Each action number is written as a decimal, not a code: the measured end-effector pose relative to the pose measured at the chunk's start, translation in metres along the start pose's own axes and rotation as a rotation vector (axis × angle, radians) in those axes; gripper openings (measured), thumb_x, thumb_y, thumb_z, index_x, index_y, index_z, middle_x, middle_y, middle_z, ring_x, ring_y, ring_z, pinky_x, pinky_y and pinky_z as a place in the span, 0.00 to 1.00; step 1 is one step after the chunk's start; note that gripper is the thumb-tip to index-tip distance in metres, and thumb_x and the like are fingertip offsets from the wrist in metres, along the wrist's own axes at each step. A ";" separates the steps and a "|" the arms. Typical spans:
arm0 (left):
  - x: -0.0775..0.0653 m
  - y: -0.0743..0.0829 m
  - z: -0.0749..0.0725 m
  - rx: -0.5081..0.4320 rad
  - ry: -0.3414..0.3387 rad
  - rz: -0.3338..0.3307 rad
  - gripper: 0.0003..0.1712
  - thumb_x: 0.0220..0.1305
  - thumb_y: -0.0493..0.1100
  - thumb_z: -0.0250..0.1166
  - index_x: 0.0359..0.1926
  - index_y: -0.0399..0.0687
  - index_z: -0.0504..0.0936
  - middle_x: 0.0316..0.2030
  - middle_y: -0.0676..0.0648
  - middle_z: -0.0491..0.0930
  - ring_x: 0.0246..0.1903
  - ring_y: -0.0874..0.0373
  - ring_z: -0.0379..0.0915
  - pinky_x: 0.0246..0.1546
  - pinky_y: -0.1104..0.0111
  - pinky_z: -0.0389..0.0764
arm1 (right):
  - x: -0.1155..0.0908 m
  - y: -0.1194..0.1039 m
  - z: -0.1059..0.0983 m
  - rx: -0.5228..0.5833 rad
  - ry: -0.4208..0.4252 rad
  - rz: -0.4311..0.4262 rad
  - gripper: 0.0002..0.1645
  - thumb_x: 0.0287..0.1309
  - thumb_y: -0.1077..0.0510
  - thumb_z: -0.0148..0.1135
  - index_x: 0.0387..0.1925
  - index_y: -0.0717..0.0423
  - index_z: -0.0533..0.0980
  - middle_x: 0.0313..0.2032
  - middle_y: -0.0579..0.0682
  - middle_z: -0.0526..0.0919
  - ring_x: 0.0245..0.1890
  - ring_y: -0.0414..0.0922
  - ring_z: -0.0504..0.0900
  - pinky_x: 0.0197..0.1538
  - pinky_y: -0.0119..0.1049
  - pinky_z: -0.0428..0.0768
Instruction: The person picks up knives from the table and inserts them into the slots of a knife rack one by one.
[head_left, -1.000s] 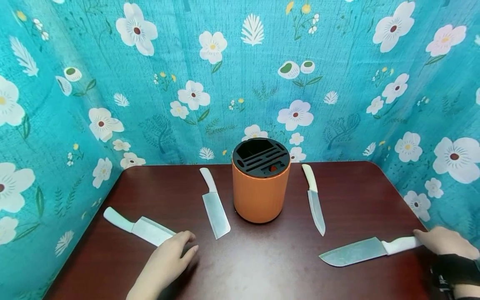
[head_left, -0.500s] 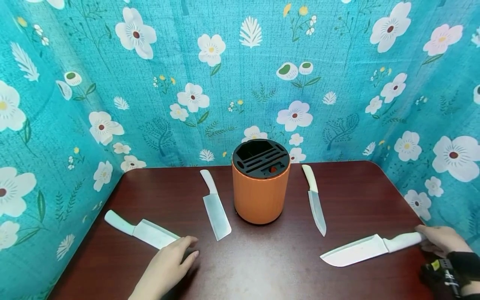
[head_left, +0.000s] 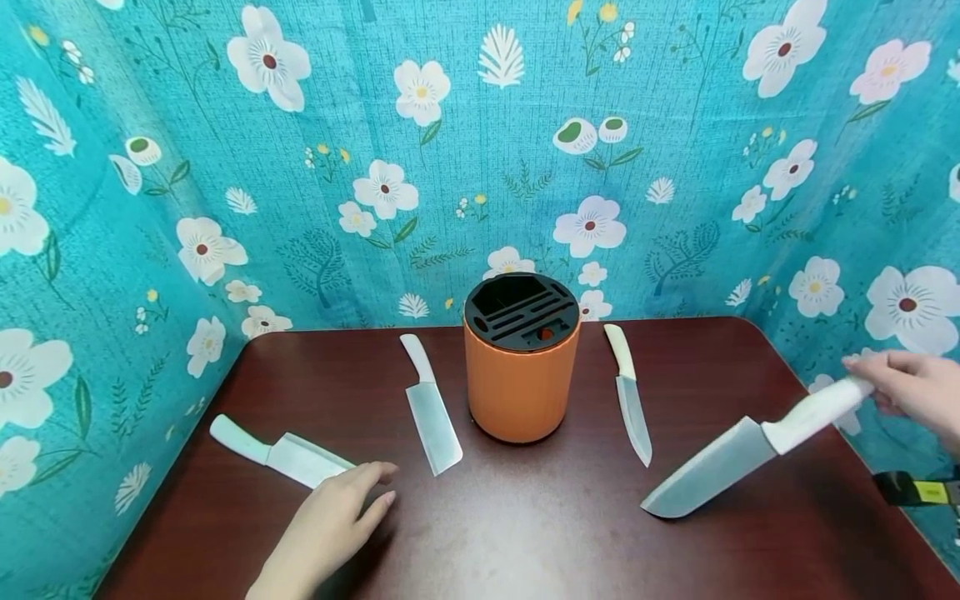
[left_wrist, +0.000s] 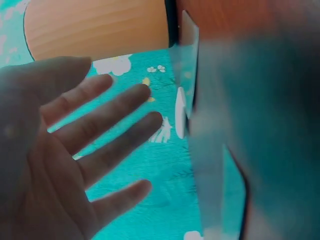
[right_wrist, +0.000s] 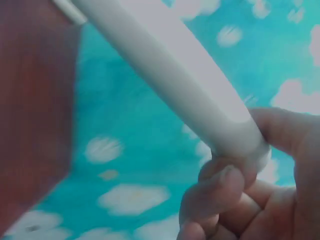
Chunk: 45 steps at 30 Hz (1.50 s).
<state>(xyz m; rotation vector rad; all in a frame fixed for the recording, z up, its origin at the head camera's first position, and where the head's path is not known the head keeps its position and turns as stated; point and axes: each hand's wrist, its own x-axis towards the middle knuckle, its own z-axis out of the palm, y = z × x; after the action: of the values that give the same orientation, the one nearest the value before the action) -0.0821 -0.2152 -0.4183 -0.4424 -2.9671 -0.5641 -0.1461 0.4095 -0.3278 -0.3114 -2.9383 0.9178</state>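
Note:
My right hand (head_left: 911, 387) pinches the butt of a white-handled chef's knife (head_left: 716, 467) between thumb and fingers. The handle is raised and the blade slants down, its tip at the tabletop. In the right wrist view the white handle (right_wrist: 175, 75) runs up and left from the fingers. My left hand (head_left: 333, 525) is held low over the table's left part, holding nothing; the left wrist view shows its fingers (left_wrist: 117, 137) spread and relaxed. Beside it lies a cleaver (head_left: 300, 458) with a pale green handle, its blade end hidden behind the hand.
An orange round knife block (head_left: 521, 387) with a black slotted top stands at the table's back middle. A white-handled cleaver (head_left: 433, 425) lies to its left, a cream-handled knife (head_left: 632, 408) to its right. A floral blue curtain (head_left: 450, 167) surrounds the dark red table (head_left: 540, 517).
The chef's knife lay flat under my right hand; now the hand has risen with the handle, tilting the knife up. The left hand has hardly moved.

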 end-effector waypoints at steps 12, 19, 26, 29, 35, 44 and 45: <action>0.030 0.027 -0.054 -0.027 0.098 0.255 0.19 0.63 0.43 0.72 0.55 0.47 0.83 0.50 0.51 0.84 0.49 0.55 0.82 0.50 0.54 0.83 | -0.045 -0.150 -0.019 -0.204 0.145 -0.423 0.17 0.64 0.48 0.69 0.35 0.60 0.79 0.19 0.47 0.71 0.19 0.43 0.66 0.21 0.35 0.63; 0.054 0.072 -0.077 -0.156 0.162 0.379 0.33 0.64 0.43 0.72 0.69 0.51 0.73 0.62 0.50 0.76 0.61 0.55 0.72 0.57 0.55 0.79 | -0.060 -0.206 0.000 -0.143 0.189 -0.790 0.06 0.58 0.55 0.75 0.32 0.44 0.82 0.22 0.38 0.74 0.21 0.37 0.68 0.25 0.30 0.63; 0.072 0.118 -0.082 -0.325 0.109 0.524 0.32 0.66 0.48 0.71 0.69 0.49 0.75 0.63 0.51 0.75 0.62 0.57 0.70 0.58 0.57 0.77 | -0.078 -0.249 0.028 -0.013 0.120 -0.984 0.10 0.55 0.57 0.76 0.31 0.40 0.81 0.20 0.33 0.68 0.19 0.33 0.66 0.24 0.29 0.63; 0.075 0.135 -0.082 -0.416 0.062 0.559 0.32 0.67 0.48 0.70 0.69 0.49 0.75 0.63 0.52 0.76 0.61 0.59 0.71 0.56 0.60 0.78 | -0.080 -0.264 0.042 0.037 0.061 -1.060 0.10 0.55 0.56 0.77 0.31 0.41 0.80 0.19 0.32 0.67 0.18 0.32 0.65 0.24 0.30 0.64; 0.073 0.155 -0.080 -0.623 -0.037 0.492 0.22 0.66 0.43 0.70 0.60 0.50 0.79 0.53 0.55 0.81 0.50 0.63 0.77 0.51 0.61 0.81 | -0.083 -0.278 0.066 0.180 -0.101 -1.140 0.09 0.56 0.58 0.76 0.31 0.45 0.80 0.20 0.32 0.70 0.19 0.30 0.68 0.22 0.29 0.68; 0.070 0.159 -0.080 -0.702 0.040 0.490 0.11 0.64 0.39 0.71 0.48 0.48 0.84 0.40 0.54 0.83 0.35 0.65 0.80 0.36 0.70 0.84 | -0.087 -0.280 0.063 0.208 -0.101 -1.150 0.09 0.54 0.58 0.77 0.35 0.45 0.82 0.21 0.32 0.69 0.18 0.30 0.67 0.21 0.29 0.67; 0.070 0.160 -0.082 -0.696 0.056 0.502 0.11 0.64 0.39 0.71 0.47 0.48 0.85 0.40 0.54 0.83 0.35 0.65 0.80 0.35 0.70 0.84 | -0.087 -0.279 0.062 0.215 -0.105 -1.142 0.10 0.55 0.59 0.76 0.37 0.45 0.83 0.21 0.31 0.70 0.18 0.30 0.67 0.21 0.29 0.68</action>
<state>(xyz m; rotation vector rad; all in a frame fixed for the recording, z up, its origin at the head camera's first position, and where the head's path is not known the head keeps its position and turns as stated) -0.0989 -0.0852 -0.2771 -1.1419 -2.3684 -1.4765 -0.1167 0.1326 -0.2189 1.2836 -2.3586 0.9692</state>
